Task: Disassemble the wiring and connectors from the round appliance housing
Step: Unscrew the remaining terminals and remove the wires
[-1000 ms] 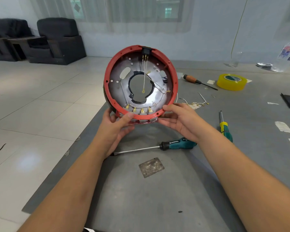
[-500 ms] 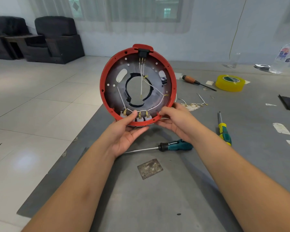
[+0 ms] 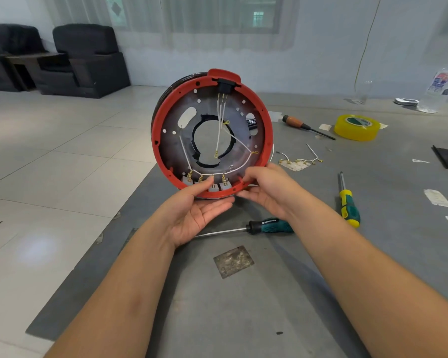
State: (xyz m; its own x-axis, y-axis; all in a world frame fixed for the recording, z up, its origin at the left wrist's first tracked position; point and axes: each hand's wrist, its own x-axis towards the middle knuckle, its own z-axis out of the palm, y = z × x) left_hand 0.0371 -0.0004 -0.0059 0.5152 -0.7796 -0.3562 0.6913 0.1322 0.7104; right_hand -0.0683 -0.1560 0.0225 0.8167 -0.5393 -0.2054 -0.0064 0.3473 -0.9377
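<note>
A round red housing (image 3: 265, 117) stands on edge above a grey mat, its open side facing me. White wires (image 3: 219, 130) run from a black connector (image 3: 223, 88) at the top down to several grey connector blocks (image 3: 224, 186) with brass terminals along the bottom rim. My left hand (image 3: 199, 210) cradles the bottom rim palm up, thumb over the blocks. My right hand (image 3: 267, 188) grips the lower right rim, its fingertips pinching at the wire there.
On the grey mat (image 3: 243, 306) lie a teal screwdriver (image 3: 267, 226), a green and yellow screwdriver (image 3: 348, 202), an orange-handled one (image 3: 299, 124), a yellow tape roll (image 3: 356, 127), a removed wire set (image 3: 299, 160) and a metal plate (image 3: 233, 260). A bottle (image 3: 442, 86) stands far right.
The housing has tipped more upright and turned slightly. My left hand has opened under the rim, thumb moving onto the connector blocks. My right hand has shifted along the lower right rim.
</note>
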